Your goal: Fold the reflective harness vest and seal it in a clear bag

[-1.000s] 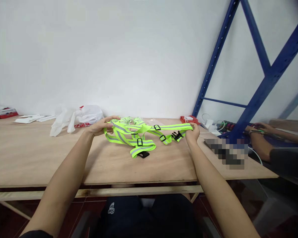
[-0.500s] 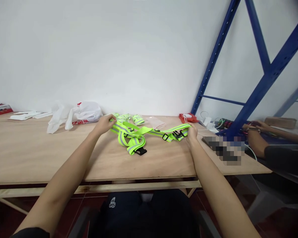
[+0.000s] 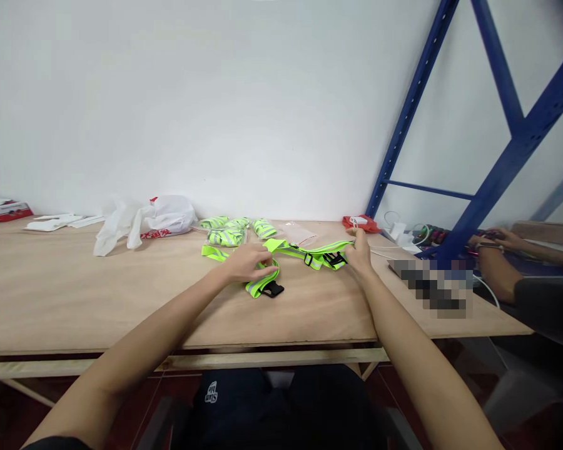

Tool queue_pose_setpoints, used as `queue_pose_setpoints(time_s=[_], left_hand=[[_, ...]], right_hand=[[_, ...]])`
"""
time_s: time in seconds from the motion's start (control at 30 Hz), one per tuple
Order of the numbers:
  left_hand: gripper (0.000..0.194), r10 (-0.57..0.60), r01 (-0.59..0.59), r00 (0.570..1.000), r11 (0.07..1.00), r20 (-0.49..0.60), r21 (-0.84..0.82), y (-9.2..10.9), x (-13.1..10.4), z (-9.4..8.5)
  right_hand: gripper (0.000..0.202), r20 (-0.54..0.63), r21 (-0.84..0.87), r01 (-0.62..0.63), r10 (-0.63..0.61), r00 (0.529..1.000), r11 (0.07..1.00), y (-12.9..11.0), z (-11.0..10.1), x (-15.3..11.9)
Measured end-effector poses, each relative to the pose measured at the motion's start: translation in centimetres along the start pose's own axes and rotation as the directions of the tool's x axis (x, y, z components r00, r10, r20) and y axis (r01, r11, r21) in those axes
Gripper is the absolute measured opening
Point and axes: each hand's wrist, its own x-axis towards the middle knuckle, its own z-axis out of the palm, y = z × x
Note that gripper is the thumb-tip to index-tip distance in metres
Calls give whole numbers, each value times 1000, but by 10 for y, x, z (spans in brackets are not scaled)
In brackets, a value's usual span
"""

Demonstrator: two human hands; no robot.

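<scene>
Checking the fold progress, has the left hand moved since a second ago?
Yes. The left hand went right along the strap, away from the white bag, toward the right hand.

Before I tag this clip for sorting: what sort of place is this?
Probably a small workshop or packing room. A bare plywood table stands against a white wall beside blue steel racking, and folded reflective straps lie behind the strap both hands handle. Another person works alongside.
</scene>
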Motion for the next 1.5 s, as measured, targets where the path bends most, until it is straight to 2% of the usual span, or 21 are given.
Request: queue_pose_setpoints(time_s=[0.1, 0.2, 0.3, 0.37, 0.4, 0.43, 0.57, 0.67, 0.77, 0.8, 0.87, 0.97, 1.13, 1.2, 1.33, 1.5], left_hand=[[48, -186, 178, 975, 981, 122, 77, 8, 3, 13], [37, -333, 319, 920, 942, 205, 100, 8, 3, 20], [15, -319, 329, 926, 944, 203, -16, 5, 2, 20], [13, -294, 314, 942, 943, 161, -114, 2, 1, 17], [14, -298, 318, 945, 933, 131, -168, 1, 0, 15], [16, -318, 332, 943, 915, 97, -230, 0, -2, 12], [24, -464, 368, 885, 748, -39, -552, -5, -11, -6], [32, -555, 286, 830, 509, -56, -812, -14, -21, -29], [37, -595, 178, 803, 194, 28, -965, -28, -34, -55], [37, -596, 156, 802, 125, 51, -980, -35, -40, -63], [37, -615, 130, 786, 60, 66, -990, -50, -52, -77], [39, -709, 14, 705, 35, -16, -999, -74, -72, -94], [28, -860, -290, 470, 60, -196, -955, -103, -108, -111], [29, -875, -386, 402, 105, -269, -917, -109, -122, -114], [30, -860, -486, 347, 176, -374, -856, -114, -141, -116], [32, -845, -504, 282, 272, -455, -819, -106, -142, -115]], right_hand=[[44, 98, -115, 170, -159, 982, 979, -23, 6, -4], [34, 287, -177, 355, -297, 911, 918, -46, 21, -16], [36, 513, -142, 442, -316, 798, 886, -61, 38, -30], [38, 609, -138, 445, -279, 743, 885, -63, 45, -36], [35, 618, -146, 426, -254, 744, 893, -62, 48, -38], [29, 602, -158, 396, -230, 765, 905, -60, 49, -38], [21, 444, -202, 233, -123, 887, 951, -45, 43, -30], [23, 308, -159, 90, -37, 951, 983, -35, 32, -20], [33, 214, -40, -46, 53, 975, 998, -27, 20, -12], [35, 192, 7, -93, 90, 977, 996, -24, 17, -10], [36, 157, 102, -188, 170, 973, 977, -19, 11, -7], [36, 104, 227, -308, 291, 951, 924, -10, 4, -3], [37, -4, 403, -390, 428, 904, 828, 4, -3, 5], [37, -37, 476, -392, 464, 885, 787, 10, -4, 8], [36, -43, 609, -381, 509, 860, 696, 16, -5, 14], [44, 46, 716, -390, 519, 854, 579, 15, -14, 19]])
